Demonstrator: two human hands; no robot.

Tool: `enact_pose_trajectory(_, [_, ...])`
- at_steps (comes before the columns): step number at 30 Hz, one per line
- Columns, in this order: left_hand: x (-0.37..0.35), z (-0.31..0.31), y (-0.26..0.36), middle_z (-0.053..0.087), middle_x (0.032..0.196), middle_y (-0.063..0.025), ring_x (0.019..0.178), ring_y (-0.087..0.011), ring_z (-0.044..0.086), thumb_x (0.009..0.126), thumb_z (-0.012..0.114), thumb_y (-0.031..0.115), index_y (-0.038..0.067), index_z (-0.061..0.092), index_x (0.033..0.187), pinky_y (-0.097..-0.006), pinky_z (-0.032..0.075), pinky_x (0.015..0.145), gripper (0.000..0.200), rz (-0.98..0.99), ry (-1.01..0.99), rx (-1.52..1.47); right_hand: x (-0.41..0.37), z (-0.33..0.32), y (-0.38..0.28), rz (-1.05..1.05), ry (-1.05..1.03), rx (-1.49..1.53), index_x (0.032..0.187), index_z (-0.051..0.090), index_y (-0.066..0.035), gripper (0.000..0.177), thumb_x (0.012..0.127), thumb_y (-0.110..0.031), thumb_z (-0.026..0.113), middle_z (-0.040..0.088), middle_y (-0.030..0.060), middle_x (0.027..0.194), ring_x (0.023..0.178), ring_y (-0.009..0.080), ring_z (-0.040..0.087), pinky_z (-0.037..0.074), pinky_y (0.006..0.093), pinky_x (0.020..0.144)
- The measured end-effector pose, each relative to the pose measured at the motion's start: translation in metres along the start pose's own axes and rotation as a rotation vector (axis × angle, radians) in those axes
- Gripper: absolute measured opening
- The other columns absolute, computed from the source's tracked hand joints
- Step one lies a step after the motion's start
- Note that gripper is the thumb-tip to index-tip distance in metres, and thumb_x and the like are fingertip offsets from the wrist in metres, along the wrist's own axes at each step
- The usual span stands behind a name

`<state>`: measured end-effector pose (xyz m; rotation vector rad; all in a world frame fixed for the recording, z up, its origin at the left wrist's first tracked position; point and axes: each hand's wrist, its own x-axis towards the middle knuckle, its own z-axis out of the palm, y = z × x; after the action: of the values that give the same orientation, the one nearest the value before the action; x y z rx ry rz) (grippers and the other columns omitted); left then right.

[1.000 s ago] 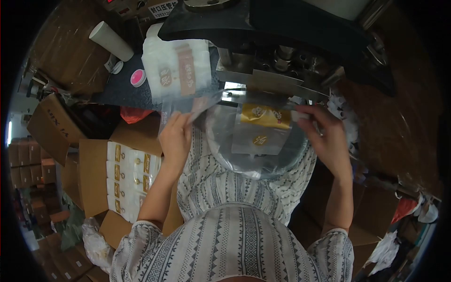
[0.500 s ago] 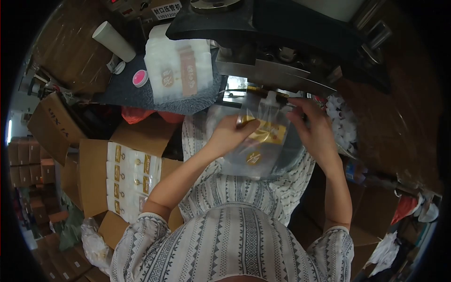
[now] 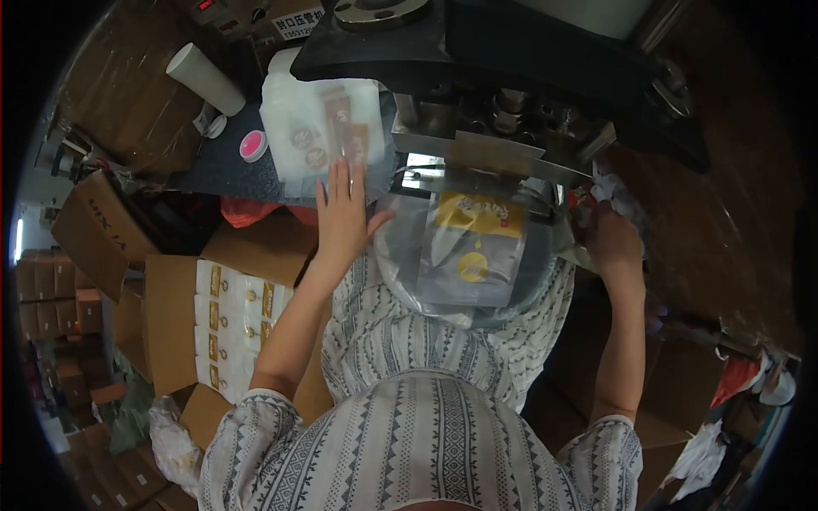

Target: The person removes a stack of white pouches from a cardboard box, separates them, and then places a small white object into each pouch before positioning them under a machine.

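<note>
My left hand (image 3: 342, 213) reaches up with fingers stretched out, its fingertips on a stack of clear printed pouches (image 3: 294, 111). The thumb points off to the right. In front of me a pouch with a yellow band and a yellow round mark (image 3: 473, 266) lies flat on a rounded, plastic-covered surface (image 3: 396, 277), its top edge under the metal bar of a press machine (image 3: 498, 149). Over at the right, my right hand (image 3: 615, 243) is down at a pile of small white plastic parts (image 3: 626, 198). Its fingers are mostly hidden there.
Beyond the pouch stack stand a white cup (image 3: 206, 78) and a small tub with pink contents (image 3: 253, 146). An open cardboard box (image 3: 170, 319) at my left holds packed pouches in rows. Brown cartons (image 3: 51, 285) are piled farther left.
My left hand has left the pouch and moved up-left onto the stack. My right hand has let go and moved right to the white parts. The pouch now lies flat.
</note>
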<state>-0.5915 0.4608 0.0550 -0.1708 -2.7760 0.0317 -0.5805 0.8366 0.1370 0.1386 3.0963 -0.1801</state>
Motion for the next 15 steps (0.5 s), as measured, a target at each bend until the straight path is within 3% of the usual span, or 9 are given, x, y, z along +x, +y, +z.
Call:
enact_pose_trajectory(2, [-0.011, -0.007, 0.000, 0.050, 0.127, -0.0210, 0.117, -0.0368, 0.048, 0.081, 0.064, 0.014, 0.004, 0.045, 0.129, -0.0442, 0.037, 0.098, 0.052, 0.093, 0.086, -0.179, -0.002, -0.004, 0.003, -0.045, -0.048, 0.125, 0.100, 0.053, 0.001, 0.027, 0.076, -0.008, 0.062, 0.063, 0.0227, 0.092, 0.085, 0.0426, 0.062, 0.051, 0.0471, 0.073])
enact_pose_trajectory(3, [-0.014, -0.012, -0.002, 0.050, 0.127, -0.0210, 0.117, -0.0368, 0.048, 0.081, 0.064, 0.014, 0.004, 0.045, 0.129, -0.0442, 0.037, 0.098, 0.052, 0.096, 0.080, -0.190, -0.005, -0.002, 0.005, -0.036, -0.054, 0.118, 0.100, 0.053, 0.001, 0.027, 0.076, -0.008, 0.062, 0.063, 0.0227, 0.092, 0.085, 0.0426, 0.062, 0.051, 0.0471, 0.073])
enact_pose_trajectory(5, [-0.012, -0.025, -0.012, 0.059, 0.110, -0.0146, 0.101, -0.0353, 0.055, 0.078, 0.063, 0.007, 0.006, 0.054, 0.117, -0.0426, 0.042, 0.087, 0.041, -0.035, 0.012, -0.322, -0.007, 0.000, 0.012, -0.096, 0.076, 0.162, 0.102, 0.056, 0.003, 0.029, 0.076, -0.010, 0.063, 0.063, 0.0254, 0.091, 0.084, 0.0417, 0.061, 0.050, 0.0459, 0.073])
enact_pose_trajectory(6, [-0.010, -0.028, -0.011, 0.062, 0.094, -0.0103, 0.087, -0.0339, 0.058, 0.078, 0.060, 0.004, 0.008, 0.061, 0.104, -0.0413, 0.045, 0.077, 0.026, -0.037, 0.104, -0.354, -0.008, -0.002, 0.015, -0.091, 0.079, 0.154, 0.102, 0.056, 0.003, 0.029, 0.076, -0.010, 0.063, 0.063, 0.0254, 0.091, 0.084, 0.0417, 0.061, 0.050, 0.0459, 0.073])
enact_pose_trajectory(11, [-0.020, -0.056, -0.012, 0.062, 0.086, -0.0126, 0.078, -0.0352, 0.059, 0.080, 0.059, 0.004, 0.007, 0.063, 0.095, -0.0404, 0.047, 0.068, 0.015, -0.119, -0.021, -0.456, -0.014, -0.018, 0.014, 0.003, 0.051, 0.618, 0.102, 0.063, 0.004, 0.025, 0.082, -0.011, 0.061, 0.063, 0.0216, 0.087, 0.082, 0.0315, 0.063, 0.048, 0.0375, 0.072])
enact_pose_trajectory(15, [-0.028, -0.082, 0.018, 0.061, 0.081, -0.0121, 0.071, -0.0346, 0.060, 0.081, 0.061, 0.005, 0.006, 0.062, 0.090, -0.0390, 0.047, 0.061, 0.009, -0.111, -0.023, -0.544, -0.015, -0.022, -0.003, -0.041, 0.003, 0.688, 0.102, 0.063, 0.002, 0.021, 0.084, -0.009, 0.060, 0.062, 0.0180, 0.087, 0.079, 0.0266, 0.063, 0.049, 0.0342, 0.071])
